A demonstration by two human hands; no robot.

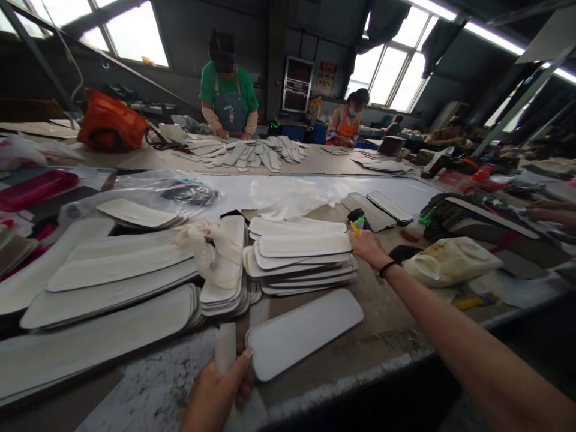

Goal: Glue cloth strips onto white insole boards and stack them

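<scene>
My left hand (220,387) is closed at the front of the table, around pale narrow strips (226,345) that stick up from it. Its thumb tip is close to the left corner of a white rounded panel (308,333) lying flat; whether they touch I cannot tell. Stretched forward, my right hand (368,246) pinches a slim yellow tool (354,229), whose kind is hidden. It is beside the right end of a stack of white panels (306,245). A green-tipped bottle (359,222) stands just behind that hand.
Longer panels (112,312) are piled left, with cream gloves (216,249) on the middle stack. On the right are a stained plastic jug (452,261), another green-tipped bottle (416,228) and a yellow-handled tool (470,303). Two people work across the table, near an orange bag (112,123).
</scene>
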